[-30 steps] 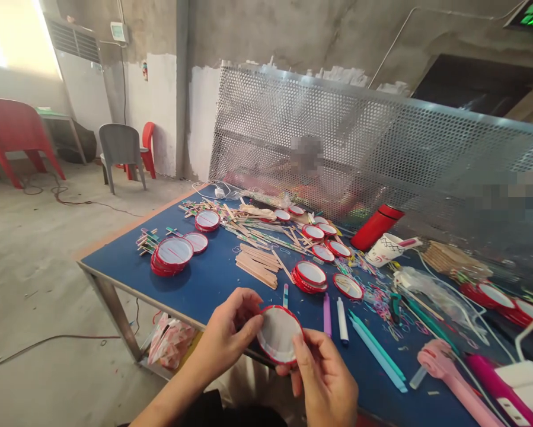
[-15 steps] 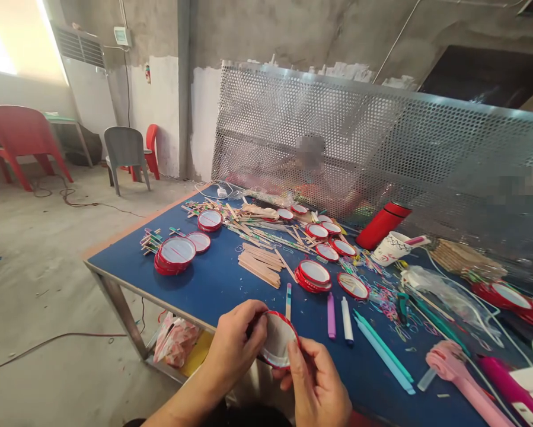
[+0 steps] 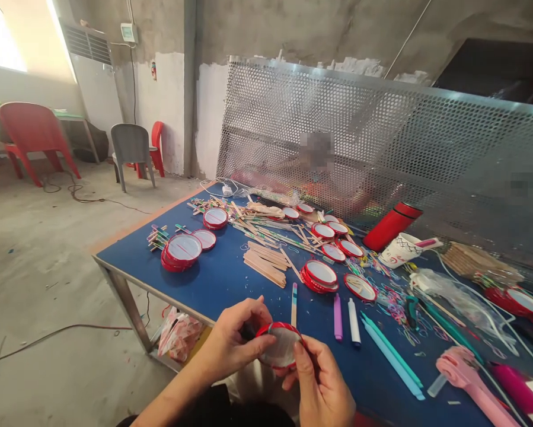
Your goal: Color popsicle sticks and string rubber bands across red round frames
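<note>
Just over the near edge of a blue table (image 3: 128, 261), a red-rimmed disc (image 3: 280, 350) is held up between the person's two hands, its pale face tilted toward the camera. Being round, it has no long axis to read. The left hand (image 3: 238, 338) wraps the disc's upper left rim, curled closed around it, while the right hand (image 3: 322, 379) pinches the lower right rim between thumb and fingers. Both have firm hold, and neither is open. The right hand sits nearer the camera, the left a little farther along the table edge. Something dark shows beneath the left fingers, too hidden to name.

Just beyond the disc lie a craft stick (image 3: 294, 303), a purple marker (image 3: 338, 317), a white marker (image 3: 354, 321) and teal sticks (image 3: 391, 356). Farther out are stacked discs (image 3: 319, 276), flat wooden sticks (image 3: 264, 265) and rubber bands (image 3: 393, 308). A red flask (image 3: 393, 226) and a paper cup (image 3: 399, 250) stand by a perforated metal screen (image 3: 319, 136), with a blurred person (image 3: 315, 151) behind it. To the left, a red chair (image 3: 35, 133) and a grey chair (image 3: 133, 151) stand on the concrete floor (image 3: 39, 284).
</note>
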Demonstrator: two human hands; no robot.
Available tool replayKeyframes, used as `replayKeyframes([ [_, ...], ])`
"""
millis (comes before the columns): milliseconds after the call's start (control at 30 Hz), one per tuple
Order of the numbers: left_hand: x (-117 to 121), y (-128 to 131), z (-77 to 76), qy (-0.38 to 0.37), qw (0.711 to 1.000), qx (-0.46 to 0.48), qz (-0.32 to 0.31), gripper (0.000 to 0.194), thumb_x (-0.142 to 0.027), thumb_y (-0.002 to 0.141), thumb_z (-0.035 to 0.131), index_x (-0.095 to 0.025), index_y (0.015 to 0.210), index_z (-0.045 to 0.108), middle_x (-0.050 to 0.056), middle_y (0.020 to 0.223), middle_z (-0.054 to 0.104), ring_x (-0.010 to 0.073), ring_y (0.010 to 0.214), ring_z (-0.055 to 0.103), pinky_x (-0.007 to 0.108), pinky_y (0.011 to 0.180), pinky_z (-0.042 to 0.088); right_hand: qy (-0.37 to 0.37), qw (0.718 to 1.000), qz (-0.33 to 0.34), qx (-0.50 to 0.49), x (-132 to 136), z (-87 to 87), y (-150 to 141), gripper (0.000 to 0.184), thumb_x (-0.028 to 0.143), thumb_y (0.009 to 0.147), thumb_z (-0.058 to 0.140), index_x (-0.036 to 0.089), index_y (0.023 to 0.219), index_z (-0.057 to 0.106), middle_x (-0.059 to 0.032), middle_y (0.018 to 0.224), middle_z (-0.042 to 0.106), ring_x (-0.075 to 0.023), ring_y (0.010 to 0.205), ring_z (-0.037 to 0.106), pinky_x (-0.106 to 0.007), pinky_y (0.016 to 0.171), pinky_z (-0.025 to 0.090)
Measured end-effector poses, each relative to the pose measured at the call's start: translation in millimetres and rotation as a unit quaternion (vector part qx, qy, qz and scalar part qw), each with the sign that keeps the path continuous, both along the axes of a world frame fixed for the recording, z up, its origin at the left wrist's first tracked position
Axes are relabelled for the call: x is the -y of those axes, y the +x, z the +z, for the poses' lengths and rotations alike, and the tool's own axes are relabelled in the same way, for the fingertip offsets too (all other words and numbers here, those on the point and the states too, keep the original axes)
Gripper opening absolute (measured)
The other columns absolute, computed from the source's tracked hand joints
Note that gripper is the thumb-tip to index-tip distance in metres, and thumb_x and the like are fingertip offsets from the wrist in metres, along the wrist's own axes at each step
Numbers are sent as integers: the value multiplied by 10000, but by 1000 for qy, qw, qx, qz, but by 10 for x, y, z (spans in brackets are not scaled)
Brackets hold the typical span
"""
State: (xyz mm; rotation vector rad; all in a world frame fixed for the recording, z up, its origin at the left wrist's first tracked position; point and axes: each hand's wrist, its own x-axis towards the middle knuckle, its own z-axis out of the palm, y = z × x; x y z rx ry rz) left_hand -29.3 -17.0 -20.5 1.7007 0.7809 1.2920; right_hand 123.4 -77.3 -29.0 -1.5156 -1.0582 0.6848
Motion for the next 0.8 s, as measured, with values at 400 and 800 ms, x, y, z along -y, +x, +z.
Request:
replayKeyframes([
  [400,55,5,36,-94,995,-9,3,166,-222,774,692,-206,788,527,-61,648,525,82,525,418,183,494,335,21,1000,-8,12,-17,-31,-30,505,686,892,596,197,902,723,9,636,715,-140,451,618,-244,527,498],
  [800,90,10,73,-68,998,19,6,137,-176,741,681,-192,774,549,-27,709,561,96,576,482,185,535,410,38,999,-8,2,-35,-15,-45,506,689,871,624,196,850,736,0,630,703,-138,435,596,-239,484,503],
])
